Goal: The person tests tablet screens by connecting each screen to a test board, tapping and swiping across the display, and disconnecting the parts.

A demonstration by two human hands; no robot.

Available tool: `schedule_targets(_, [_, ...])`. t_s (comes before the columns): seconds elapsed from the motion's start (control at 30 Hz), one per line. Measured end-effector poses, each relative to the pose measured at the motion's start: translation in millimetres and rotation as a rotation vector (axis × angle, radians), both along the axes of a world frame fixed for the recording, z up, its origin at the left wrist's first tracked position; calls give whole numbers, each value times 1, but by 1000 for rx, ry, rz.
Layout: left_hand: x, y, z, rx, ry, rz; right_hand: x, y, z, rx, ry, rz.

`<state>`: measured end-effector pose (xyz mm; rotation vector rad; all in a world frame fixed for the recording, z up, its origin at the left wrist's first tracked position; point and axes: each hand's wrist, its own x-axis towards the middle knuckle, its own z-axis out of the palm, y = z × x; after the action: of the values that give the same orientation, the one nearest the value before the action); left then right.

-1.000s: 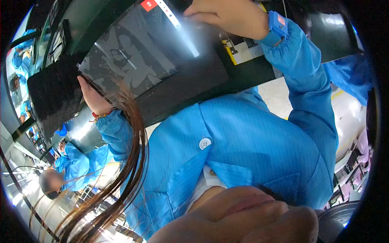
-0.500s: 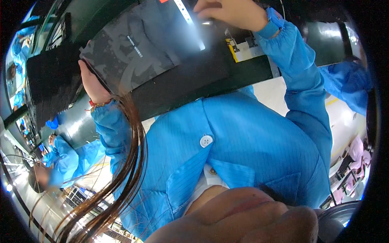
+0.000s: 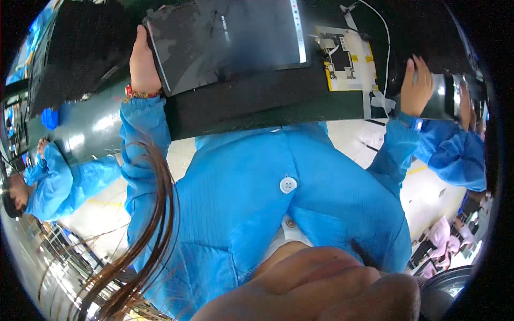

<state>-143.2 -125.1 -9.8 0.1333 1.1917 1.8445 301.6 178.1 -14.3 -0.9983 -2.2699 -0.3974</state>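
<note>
A dark tablet (image 3: 214,51) with a lit strip of small icons down its right side lies across the black bench mat. My left hand (image 3: 144,67) grips its left edge; the thumb runs up along the side and the other fingers are hidden. To the right of the tablet is a flat taped panel (image 3: 364,67) with an exposed circuit board and yellow tape. Beyond that panel, near the bench's front edge, my right hand (image 3: 417,88) rests with fingers stretched out, holding nothing that I can see.
A white cable (image 3: 386,32) curves past the taped panel towards my right hand. Pale crumpled tape (image 3: 381,101) hangs by the bench edge. Co-workers in blue sit at the left (image 3: 69,179) and at the right (image 3: 450,152).
My right hand has left the tablet's lit strip and moved right, past the taped panel. The tablet has turned to lie straighter, with my left hand still at its edge. The whole view has shifted.
</note>
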Motion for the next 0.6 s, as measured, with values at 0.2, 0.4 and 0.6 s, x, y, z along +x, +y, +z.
schedule_targets(0.2, [-9,-4,-12,19,60,-10,-1,-23,-12,-291,78,-111])
schedule_targets(0.4, [-12,-6,-17,83,33,-54,-14,-35,-12,-307,12,-83])
schedule_targets(0.6, [-6,-1,-8,-37,53,32,-22,-30,-1,-226,-15,-94])
